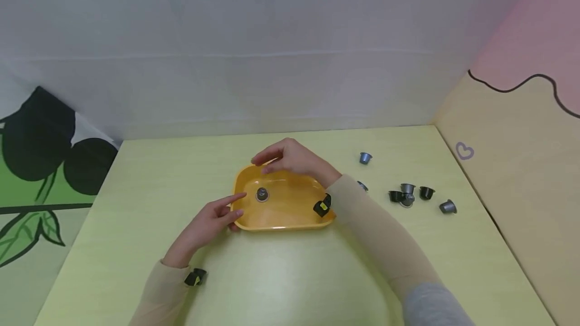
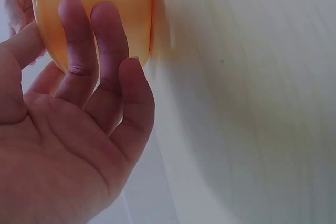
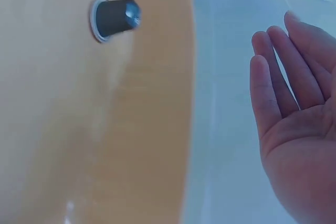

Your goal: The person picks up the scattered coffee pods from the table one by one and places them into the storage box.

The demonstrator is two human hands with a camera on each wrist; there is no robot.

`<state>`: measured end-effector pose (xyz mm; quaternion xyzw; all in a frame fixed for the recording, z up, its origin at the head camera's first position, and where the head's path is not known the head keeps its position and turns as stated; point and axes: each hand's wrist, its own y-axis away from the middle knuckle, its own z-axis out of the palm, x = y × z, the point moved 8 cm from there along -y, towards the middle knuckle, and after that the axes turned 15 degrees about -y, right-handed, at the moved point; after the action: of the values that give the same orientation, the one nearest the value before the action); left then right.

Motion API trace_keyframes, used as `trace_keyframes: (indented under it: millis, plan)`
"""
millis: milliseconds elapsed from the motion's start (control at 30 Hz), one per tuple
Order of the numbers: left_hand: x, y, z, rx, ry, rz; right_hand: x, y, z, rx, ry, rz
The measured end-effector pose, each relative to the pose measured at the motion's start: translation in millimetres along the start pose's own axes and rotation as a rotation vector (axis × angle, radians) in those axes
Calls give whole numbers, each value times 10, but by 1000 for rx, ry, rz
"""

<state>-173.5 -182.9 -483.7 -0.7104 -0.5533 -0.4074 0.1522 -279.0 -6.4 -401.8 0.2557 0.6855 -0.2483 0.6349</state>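
Note:
A yellow tray (image 1: 290,210) lies on the table, and one dark coffee capsule (image 1: 262,194) stands inside near its left end. My left hand (image 1: 213,223) grips the tray's left end, with digits over the rim and other fingers along the outer wall (image 2: 110,40). Above the tray's far rim hovers my right hand (image 1: 292,157), its fingers loosely extended and holding nothing. In the right wrist view the palm (image 3: 299,135) is bare, well apart from the capsule (image 3: 114,18) in the tray.
On the table to the right lie several loose coffee capsules, among them a blue-grey one (image 1: 365,158), a black one (image 1: 426,193) and a grey one (image 1: 448,207). One capsule (image 1: 362,185) is partly behind my right sleeve. A white curtain (image 1: 272,89) hangs behind the table.

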Motion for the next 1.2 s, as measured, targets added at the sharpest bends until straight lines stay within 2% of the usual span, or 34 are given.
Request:
trace_keyframes:
  millis: [167,333,533,933,1200]
  plan:
    - [8,9,12,4,1,-8,-160,123,-155,34,-17,-6]
    - [9,19,25,5,-1,-9,-303,284,-357,101,-5,-22]
    - [24,28,38,8,-9,1,-351,544,-633,190,7,-41]
    - [33,-15,43,6,-12,9,-182,1116,-1049,323,-1,-5]
    - [38,-19,29,11,-5,3,60,1431,-1183,361,-14,35]
